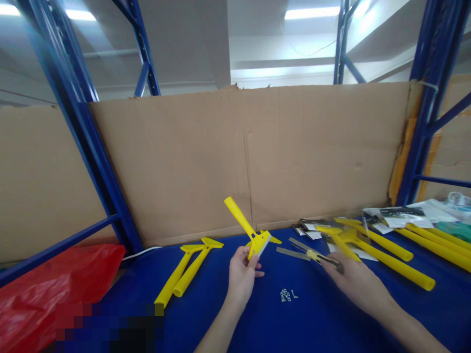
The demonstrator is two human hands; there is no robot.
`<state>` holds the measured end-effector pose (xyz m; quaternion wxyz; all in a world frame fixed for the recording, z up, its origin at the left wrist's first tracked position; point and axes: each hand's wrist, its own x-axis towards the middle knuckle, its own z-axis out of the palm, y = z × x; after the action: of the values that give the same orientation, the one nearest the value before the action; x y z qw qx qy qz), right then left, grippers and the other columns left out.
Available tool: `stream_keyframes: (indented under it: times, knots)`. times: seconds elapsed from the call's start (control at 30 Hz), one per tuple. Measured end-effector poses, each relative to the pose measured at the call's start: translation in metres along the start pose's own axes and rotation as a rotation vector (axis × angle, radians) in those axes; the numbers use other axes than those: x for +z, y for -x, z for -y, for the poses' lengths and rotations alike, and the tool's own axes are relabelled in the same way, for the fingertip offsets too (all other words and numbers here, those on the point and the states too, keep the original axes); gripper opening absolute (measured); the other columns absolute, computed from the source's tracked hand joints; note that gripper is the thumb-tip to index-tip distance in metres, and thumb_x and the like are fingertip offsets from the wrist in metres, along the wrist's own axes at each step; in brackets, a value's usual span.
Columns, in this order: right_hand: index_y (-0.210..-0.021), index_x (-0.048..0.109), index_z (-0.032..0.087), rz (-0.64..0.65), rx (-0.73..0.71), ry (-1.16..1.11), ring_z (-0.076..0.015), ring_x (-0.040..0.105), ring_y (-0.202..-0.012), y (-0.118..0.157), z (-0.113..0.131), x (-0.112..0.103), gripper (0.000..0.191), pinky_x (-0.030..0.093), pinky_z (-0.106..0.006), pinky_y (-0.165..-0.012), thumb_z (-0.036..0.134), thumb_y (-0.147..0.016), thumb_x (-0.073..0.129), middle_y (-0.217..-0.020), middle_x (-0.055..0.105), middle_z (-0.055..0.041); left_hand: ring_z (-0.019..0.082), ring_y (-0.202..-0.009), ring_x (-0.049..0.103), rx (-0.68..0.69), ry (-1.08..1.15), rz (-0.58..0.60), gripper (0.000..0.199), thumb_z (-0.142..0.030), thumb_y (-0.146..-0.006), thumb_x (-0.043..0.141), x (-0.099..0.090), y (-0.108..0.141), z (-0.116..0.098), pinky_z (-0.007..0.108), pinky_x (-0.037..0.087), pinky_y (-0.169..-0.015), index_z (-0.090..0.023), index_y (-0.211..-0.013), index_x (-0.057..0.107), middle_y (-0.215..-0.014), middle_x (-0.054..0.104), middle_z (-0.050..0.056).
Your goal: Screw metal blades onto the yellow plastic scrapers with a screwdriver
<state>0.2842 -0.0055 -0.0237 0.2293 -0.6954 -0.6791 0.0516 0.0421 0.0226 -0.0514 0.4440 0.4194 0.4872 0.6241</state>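
My left hand [243, 274] is closed on the head of a yellow scraper [239, 215], whose handle points up and to the left. A pale strip runs along the edge of the scraper's head. Part of another yellow piece shows behind it. My right hand [349, 279] is closed around a slim tool with a cream-and-black handle [324, 259]; its exact kind is unclear. Two flat metal blades [293, 253] lie at the tool's left end. Closer to me, between the hands, is a small cluster of nuts and screws [285, 295].
Two yellow scrapers [195, 264] lie on the blue tabletop [272, 323] to the left. More yellow scrapers [393, 264] and small dark-and-white packets [311, 228] are at the right. Behind stands a cardboard wall [243, 157] between blue posts. A red plastic bag [73, 279] sits far left.
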Motion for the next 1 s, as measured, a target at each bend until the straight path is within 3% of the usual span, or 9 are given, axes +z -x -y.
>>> stream_keyframes:
  times: [0.1,0.23,0.3,0.43,0.53,0.63,0.87,1.0]
  knots:
    - [-0.097,0.065,0.021,0.018,0.036,0.229,-0.0333,0.067,-0.091,0.002,0.005,0.003,0.024,0.051,-0.039,-0.064,0.032,-0.088,0.046,-0.094,0.072,-0.012,0.008,-0.049,0.055,-0.054,0.047,0.013,0.033,-0.025,-0.058,0.079,0.0,0.0,-0.005,0.022,0.053,-0.039,-0.014,-0.076,0.053,-0.062,0.058,-0.002]
    - [-0.099,0.067,0.016,-0.152,-0.169,0.394,-0.0348,0.062,-0.098,0.003,0.026,0.006,0.025,0.049,-0.043,-0.076,0.021,-0.087,0.046,-0.098,0.068,-0.016,0.008,-0.047,0.054,-0.083,0.057,0.029,0.035,-0.024,-0.056,0.081,0.002,0.003,-0.007,0.021,0.052,-0.037,-0.014,-0.074,0.053,-0.06,0.058,-0.003]
    - [-0.103,0.067,0.017,-0.138,-0.268,0.324,-0.0325,0.061,-0.098,0.002,0.04,0.011,0.028,0.048,-0.043,-0.082,0.02,-0.087,0.045,-0.098,0.068,-0.0139,0.008,-0.048,0.055,-0.087,0.045,0.05,0.036,-0.025,-0.054,0.082,0.003,0.004,-0.007,0.021,0.052,-0.038,-0.014,-0.073,0.053,-0.06,0.058,-0.002]
    - [-0.1,0.068,0.02,0.143,-0.446,0.011,-0.0229,0.063,-0.096,-0.006,0.064,0.025,0.025,0.047,-0.032,-0.082,0.017,-0.082,0.05,-0.1,0.07,-0.0079,0.009,-0.048,0.055,-0.056,0.019,0.077,0.04,-0.032,-0.051,0.081,0.001,0.004,-0.006,0.02,0.051,-0.037,-0.014,-0.072,0.053,-0.061,0.058,-0.002]
    - [-0.088,0.07,0.021,0.333,-0.432,-0.068,-0.0193,0.063,-0.08,-0.014,0.07,0.034,0.019,0.045,-0.027,-0.07,0.017,-0.074,0.058,-0.082,0.069,-0.0036,0.009,-0.049,0.054,0.017,-0.009,0.066,0.039,-0.036,-0.053,0.079,-0.002,0.002,-0.005,0.02,0.05,-0.037,-0.016,-0.074,0.053,-0.061,0.057,-0.003]
    - [-0.085,0.07,0.019,0.453,-0.4,-0.122,-0.0144,0.06,-0.069,-0.019,0.068,0.037,0.024,0.041,-0.022,-0.06,0.009,-0.067,0.059,-0.077,0.066,-0.0019,0.01,-0.051,0.054,0.098,-0.051,0.007,0.033,-0.034,-0.057,0.076,-0.006,-0.002,-0.005,0.019,0.05,-0.038,-0.016,-0.078,0.058,-0.061,0.056,-0.004]
    - [-0.08,0.071,0.018,0.568,-0.386,-0.27,-0.0112,0.053,-0.061,-0.017,0.061,0.025,0.019,0.038,-0.019,-0.052,0.011,-0.063,0.064,-0.072,0.062,0.0002,0.011,-0.059,0.059,0.222,-0.116,-0.12,0.025,-0.022,-0.066,0.07,-0.013,-0.006,-0.004,0.019,0.053,-0.044,-0.016,-0.091,0.073,-0.081,0.066,0.003]
    - [-0.07,0.07,0.018,0.605,-0.393,-0.254,-0.0099,0.053,-0.058,-0.017,0.062,0.023,0.012,0.036,-0.018,-0.049,0.01,-0.065,0.063,-0.07,0.063,0.0005,0.009,-0.053,0.063,0.139,-0.036,-0.161,0.021,-0.015,-0.073,0.065,-0.014,-0.007,-0.006,0.02,0.054,-0.044,-0.015,-0.092,0.072,-0.087,0.067,0.005]
